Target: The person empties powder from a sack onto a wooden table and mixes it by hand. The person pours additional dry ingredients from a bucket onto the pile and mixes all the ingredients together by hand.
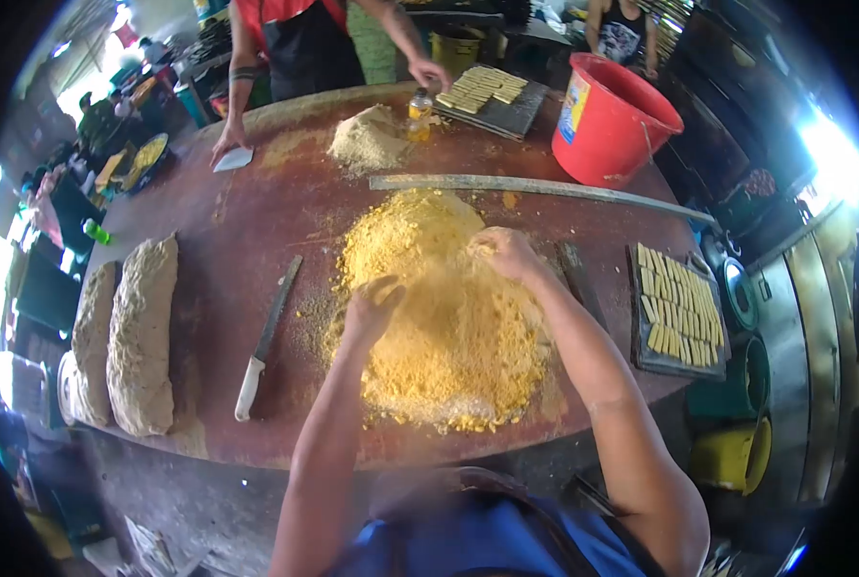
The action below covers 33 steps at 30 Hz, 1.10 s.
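A broad heap of yellow crumbly dough [448, 370], dusted with pale powder, lies on the table in front of me. My left hand [373, 306] is over the heap's left side, its fingers curved and apart, with nothing seen in them. At the upper right of the heap, my right hand [504, 252] has its fingers curled round some of the yellow crumbs. A blurred, powdery patch shows between both hands. Left of the heap lies a knife [268, 337] with a white handle. A dark flat bar [581, 279] is partly hidden behind my right forearm.
Two long dough logs [143, 337] rest at left. A long metal strip [545, 188] crosses beyond the heap. Trays of cut sticks [679, 308], a red bucket [614, 120], a bottle [420, 115] and a flour pile [370, 141] stand around. Across the table, a person's hand [229, 142] touches a white scraper.
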Motion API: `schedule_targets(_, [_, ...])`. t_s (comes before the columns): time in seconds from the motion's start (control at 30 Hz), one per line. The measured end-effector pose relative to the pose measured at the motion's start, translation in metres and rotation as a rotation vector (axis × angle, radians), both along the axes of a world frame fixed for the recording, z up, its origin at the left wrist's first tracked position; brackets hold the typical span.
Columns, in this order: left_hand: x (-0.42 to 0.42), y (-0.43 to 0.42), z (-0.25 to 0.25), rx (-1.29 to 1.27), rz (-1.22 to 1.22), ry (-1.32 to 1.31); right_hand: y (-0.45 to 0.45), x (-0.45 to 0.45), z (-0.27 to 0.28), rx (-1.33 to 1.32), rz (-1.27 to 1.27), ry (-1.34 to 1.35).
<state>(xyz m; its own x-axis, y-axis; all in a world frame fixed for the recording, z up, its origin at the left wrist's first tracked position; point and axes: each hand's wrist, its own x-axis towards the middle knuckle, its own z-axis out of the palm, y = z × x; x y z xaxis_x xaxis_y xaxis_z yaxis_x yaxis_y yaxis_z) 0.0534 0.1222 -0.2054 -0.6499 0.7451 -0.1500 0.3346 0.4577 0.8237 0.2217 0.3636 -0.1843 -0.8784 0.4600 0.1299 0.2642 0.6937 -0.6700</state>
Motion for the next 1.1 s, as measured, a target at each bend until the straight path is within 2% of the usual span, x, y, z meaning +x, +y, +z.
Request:
schedule_targets(0.03, [-0.004, -0.007, -0.005, -0.005, 0.02, -0.003, 0.02, -0.004, 0.001, 0.0, -0.063, -0.125])
schedule_targets(0.07, [-0.007, -0.017, -0.014, 0.043, 0.076, 0.088, 0.043, -0.009, -0.01, -0.01, -0.042, -0.129])
schedule_targets(0.13, [-0.007, -0.038, -0.031, 0.063, 0.156, 0.177, 0.092, -0.028, -0.055, 0.115, 0.01, 0.038])
schedule_targets(0.2, [0.002, -0.063, -0.045, 0.012, 0.249, 0.34, 0.124, -0.056, -0.079, 0.118, -0.02, 0.011])
schedule_targets(0.3, [0.022, -0.091, -0.07, -0.104, 0.353, 0.338, 0.155, -0.107, -0.104, 0.101, 0.059, -0.052])
schedule_targets(0.37, [0.034, -0.098, -0.082, -0.165, 0.314, 0.374, 0.156, -0.142, -0.117, 0.116, 0.108, -0.004])
schedule_targets(0.4, [0.038, -0.099, -0.085, -0.197, 0.268, 0.412, 0.159, -0.158, -0.124, 0.061, 0.173, 0.081])
schedule_targets(0.57, [0.026, -0.07, -0.083, -0.224, 0.219, 0.47, 0.141, -0.213, -0.128, -0.071, 0.327, 0.082])
schedule_targets(0.6, [0.019, -0.057, -0.084, -0.164, 0.185, 0.491, 0.136, -0.223, -0.133, -0.089, 0.332, 0.073])
schedule_targets(0.67, [0.003, -0.038, -0.102, -0.115, 0.148, 0.485, 0.124, -0.236, -0.139, -0.445, 0.582, -0.016])
schedule_targets(0.73, [-0.008, -0.01, -0.121, -0.091, 0.141, 0.437, 0.102, -0.224, -0.118, -0.507, 0.607, -0.071])
schedule_targets(0.8, [-0.018, 0.007, -0.172, 0.09, 0.111, 0.83, 0.086, -0.212, -0.11, -0.554, 0.625, -0.123])
schedule_targets(0.83, [-0.016, 0.022, -0.155, 0.098, 0.101, 0.824, 0.078, -0.204, -0.118, -0.626, 0.679, -0.114])
schedule_targets(0.87, [-0.012, 0.036, -0.137, 0.208, 0.26, 0.462, 0.071, -0.196, -0.124, -0.698, 0.729, -0.104])
schedule_targets(0.9, [-0.009, 0.053, -0.104, 0.31, 0.405, 0.094, 0.058, -0.181, -0.102, -0.599, 0.76, -0.101])
schedule_targets(0.93, [-0.007, 0.064, -0.073, 0.301, 0.503, -0.152, 0.051, -0.173, -0.092, -0.631, 0.789, -0.159])
schedule_targets(0.97, [-0.006, 0.075, -0.042, 0.294, 0.625, -0.388, 0.039, -0.159, -0.073, -0.481, 0.707, -0.17])
schedule_targets(1.0, [-0.006, 0.085, -0.018, 0.197, 0.709, -0.488, 0.029, -0.147, -0.053, -0.323, 0.62, -0.181])
schedule_targets(1.03, [-0.006, 0.087, -0.008, 0.187, 0.646, -0.457, 0.024, -0.139, -0.045, -0.311, 0.585, -0.181])
schedule_targets(1.07, [-0.005, 0.081, 0.001, 0.245, 0.571, -0.594, 0.015, -0.128, -0.039, -0.173, 0.478, -0.128])
schedule_targets(1.1, [-0.004, 0.077, 0.003, 0.281, 0.532, -0.569, 0.006, -0.114, -0.033, -0.036, 0.37, -0.079])
